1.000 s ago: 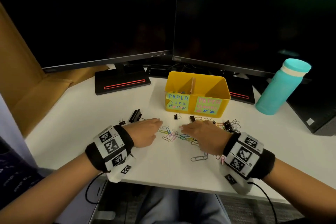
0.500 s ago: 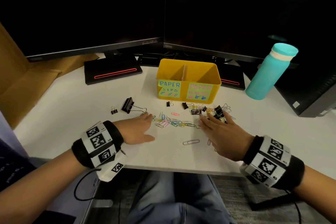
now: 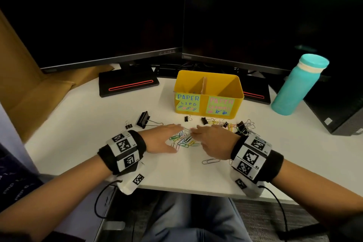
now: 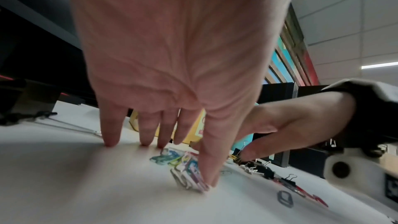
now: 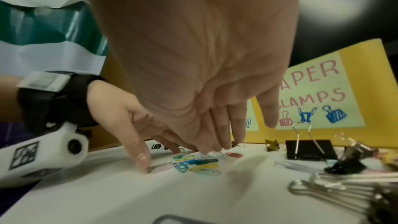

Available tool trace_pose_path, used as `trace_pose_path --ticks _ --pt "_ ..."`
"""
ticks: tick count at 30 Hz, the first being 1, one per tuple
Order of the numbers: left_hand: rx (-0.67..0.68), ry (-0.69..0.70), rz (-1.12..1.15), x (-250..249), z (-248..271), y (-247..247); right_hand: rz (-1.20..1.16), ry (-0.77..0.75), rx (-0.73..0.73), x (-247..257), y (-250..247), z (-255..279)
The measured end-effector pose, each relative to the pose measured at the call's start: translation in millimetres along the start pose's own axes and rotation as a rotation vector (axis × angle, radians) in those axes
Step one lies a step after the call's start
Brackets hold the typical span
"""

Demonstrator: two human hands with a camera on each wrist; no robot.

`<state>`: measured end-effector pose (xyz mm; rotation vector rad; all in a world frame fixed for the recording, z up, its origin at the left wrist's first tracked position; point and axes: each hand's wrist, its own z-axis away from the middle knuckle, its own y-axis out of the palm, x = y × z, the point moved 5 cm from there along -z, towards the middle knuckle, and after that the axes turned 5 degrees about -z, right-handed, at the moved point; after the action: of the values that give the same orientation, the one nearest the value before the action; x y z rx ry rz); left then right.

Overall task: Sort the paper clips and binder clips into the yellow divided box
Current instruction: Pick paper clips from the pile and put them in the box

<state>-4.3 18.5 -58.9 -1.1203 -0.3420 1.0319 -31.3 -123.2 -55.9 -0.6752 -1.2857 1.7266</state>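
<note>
Left hand (image 3: 163, 140): spread, fingertips pressed on the desk (image 3: 78, 124), walling the coloured paper clips (image 3: 183, 139).
Right hand (image 3: 213, 141): straight fingers together, raking the same pile; it holds nothing.
Yellow divided box (image 3: 225, 92): beyond the pile, apart from it.
Binder clips (image 3: 242, 126): just beside your right wrist.
Risk, mixing: your sweep may drag them in.
Risk, scatter: flat clips could slide under your fingertips.
Stray: silver clip (image 3: 211, 161) lies outside your cupped hands.

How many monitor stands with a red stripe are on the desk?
2: one monitor stand left of the yellow box, the other partly hidden behind its right side.
</note>
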Motion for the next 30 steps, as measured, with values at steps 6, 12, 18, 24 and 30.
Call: trace_pose_path --ticks 6,12,18,24,30 --pt "-0.093 -0.129 -0.103 14.2 -2.1 -2.5 -0.231 0.153 -0.033 -20.6 -10.8 -25.2" --pt "-0.313 -0.193 0.186 4.7 -17.4 -6.1 -0.5 0.04 -0.157 -10.0 -19.5 -45.3" --pt "-0.388 -0.198 0.196 14.4 -21.9 -9.5 -0.48 0.002 -0.205 -12.4 -17.1 -49.8" --pt "-0.392 -0.166 0.229 21.6 -15.9 -25.0 -0.396 0.014 -0.215 -17.0 -14.0 -47.4" --pt "-0.621 -0.033 0.319 10.3 -9.0 -104.5 -0.513 0.03 -0.219 -19.5 -9.8 -40.5"
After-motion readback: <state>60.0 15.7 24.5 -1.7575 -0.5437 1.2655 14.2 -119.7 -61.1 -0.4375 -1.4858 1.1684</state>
